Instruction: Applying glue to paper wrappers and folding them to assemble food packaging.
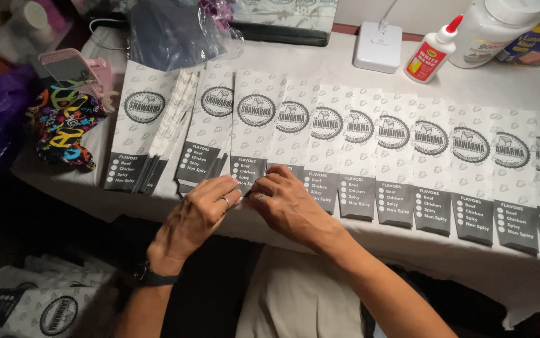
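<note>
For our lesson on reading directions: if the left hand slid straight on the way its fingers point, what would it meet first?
The left hand points up and right, so it would probably meet the right hand first, on the paper bag both are touching.

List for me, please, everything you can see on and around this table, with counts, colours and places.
printed paper sleeve bags: about a dozen, white with grey bottoms, overlapping in a row across the table
white tablecloth: one, covering the table
small glue bottle: one, white, red tip, far right
large plastic jar: one, white, beside glue
square white device: one, far centre
multicoloured patterned cloth: one, left edge
left hand: ringed, on a bag's bottom edge
right hand: ringed, same bag
</note>
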